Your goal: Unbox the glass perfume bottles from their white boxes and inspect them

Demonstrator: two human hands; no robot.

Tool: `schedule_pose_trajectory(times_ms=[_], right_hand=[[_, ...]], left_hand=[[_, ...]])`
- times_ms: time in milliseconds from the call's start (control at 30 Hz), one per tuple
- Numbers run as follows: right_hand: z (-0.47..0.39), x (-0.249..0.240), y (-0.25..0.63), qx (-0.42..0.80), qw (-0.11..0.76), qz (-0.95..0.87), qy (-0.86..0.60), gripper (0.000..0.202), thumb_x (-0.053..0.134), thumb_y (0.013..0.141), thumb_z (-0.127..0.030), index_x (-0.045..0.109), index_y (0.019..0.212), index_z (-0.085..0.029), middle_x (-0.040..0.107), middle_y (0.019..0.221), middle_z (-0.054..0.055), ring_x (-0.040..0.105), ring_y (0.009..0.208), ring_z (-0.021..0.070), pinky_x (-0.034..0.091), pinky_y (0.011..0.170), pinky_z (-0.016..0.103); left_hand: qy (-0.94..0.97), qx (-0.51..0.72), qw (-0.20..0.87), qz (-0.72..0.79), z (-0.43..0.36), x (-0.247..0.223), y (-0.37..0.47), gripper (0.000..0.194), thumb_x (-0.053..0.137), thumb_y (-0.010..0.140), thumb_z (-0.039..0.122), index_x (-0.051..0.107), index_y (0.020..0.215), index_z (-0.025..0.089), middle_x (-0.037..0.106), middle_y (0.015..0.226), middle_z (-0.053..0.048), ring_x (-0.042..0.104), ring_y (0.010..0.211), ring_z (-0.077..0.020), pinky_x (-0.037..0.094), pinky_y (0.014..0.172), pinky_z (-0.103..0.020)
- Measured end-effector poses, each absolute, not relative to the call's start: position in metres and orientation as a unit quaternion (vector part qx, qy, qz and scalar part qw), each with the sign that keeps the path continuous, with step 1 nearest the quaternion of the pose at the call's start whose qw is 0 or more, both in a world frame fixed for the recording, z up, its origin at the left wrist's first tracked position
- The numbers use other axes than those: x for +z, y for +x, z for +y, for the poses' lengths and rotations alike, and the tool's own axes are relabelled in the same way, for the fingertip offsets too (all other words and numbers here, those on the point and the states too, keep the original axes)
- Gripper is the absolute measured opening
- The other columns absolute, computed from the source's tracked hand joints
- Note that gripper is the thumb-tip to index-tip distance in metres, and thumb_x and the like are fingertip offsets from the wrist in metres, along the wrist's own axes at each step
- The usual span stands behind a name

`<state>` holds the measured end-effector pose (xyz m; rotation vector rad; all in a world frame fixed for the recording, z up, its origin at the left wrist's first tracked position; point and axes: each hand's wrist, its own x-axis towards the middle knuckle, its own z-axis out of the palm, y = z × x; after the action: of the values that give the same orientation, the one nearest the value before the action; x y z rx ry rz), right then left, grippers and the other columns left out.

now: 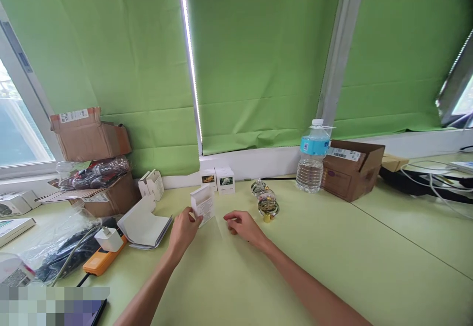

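Observation:
My left hand point(185, 228) pinches a small white carton point(203, 205) by its lower left side. The carton stands upright, with fine print on the face toward me. To its right, my right hand point(244, 225) hovers close above the table, apart from the carton. Its fingers are curled in toward the thumb, and whatever may be between them is hidden. Beyond the carton stand a white box with a dark picture point(209, 179) and a white box with a flower picture point(225, 180). Shiny round glass-like pieces with gold parts point(268, 202) sit right of my right hand.
On the left are stacked cardboard boxes point(90, 138), an open notebook point(146, 225), a white charger point(109, 238) on an orange power strip point(103, 258), and plastic wrap. A water bottle point(312, 161) and an open cardboard box point(353, 170) stand at the back right, near cables.

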<state>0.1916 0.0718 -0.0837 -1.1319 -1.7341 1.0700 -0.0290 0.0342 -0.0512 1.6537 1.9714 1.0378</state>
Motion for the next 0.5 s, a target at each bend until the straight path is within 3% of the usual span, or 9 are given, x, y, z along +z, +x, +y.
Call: schedule_pose_trajectory(times_ms=[133, 333, 500], right_hand=[[0.074, -0.100, 0.187, 0.431, 0.421, -0.660, -0.448, 0.025, 0.048, 0.073, -0.021, 0.070, 0.082, -0.012, 0.066, 0.069, 0.005, 0.059, 0.062, 0.0159, 0.044, 0.053, 0.024], [0.079, -0.104, 0.187, 0.454, 0.436, -0.647, -0.431, 0.022, 0.048, 0.070, -0.023, 0.067, 0.075, -0.014, 0.060, 0.062, 0.002, 0.054, 0.055, 0.0138, 0.040, 0.049, 0.023], [0.081, -0.107, 0.185, 0.463, 0.443, -0.639, -0.425, 0.021, 0.048, 0.069, -0.026, 0.065, 0.075, -0.014, 0.061, 0.064, 0.003, 0.050, 0.051, 0.0126, 0.038, 0.046, 0.023]], left_hand=[[0.537, 0.398, 0.245, 0.703, 0.050, -0.045, -0.038, 0.026, 0.059, 0.085, 0.033, 0.056, 0.101, 0.013, 0.064, 0.065, 0.000, 0.059, 0.045, -0.0129, 0.045, 0.047, -0.023], [0.446, 0.448, 0.279, 0.723, 0.098, -0.028, -0.059, 0.026, 0.055, 0.092, 0.034, 0.057, 0.108, 0.013, 0.064, 0.090, -0.003, 0.063, 0.069, -0.0114, 0.055, 0.061, -0.027], [0.371, 0.504, 0.220, 0.748, 0.124, -0.019, -0.084, 0.027, 0.057, 0.091, 0.032, 0.057, 0.111, 0.012, 0.063, 0.101, -0.006, 0.063, 0.081, -0.0146, 0.056, 0.069, -0.031]])
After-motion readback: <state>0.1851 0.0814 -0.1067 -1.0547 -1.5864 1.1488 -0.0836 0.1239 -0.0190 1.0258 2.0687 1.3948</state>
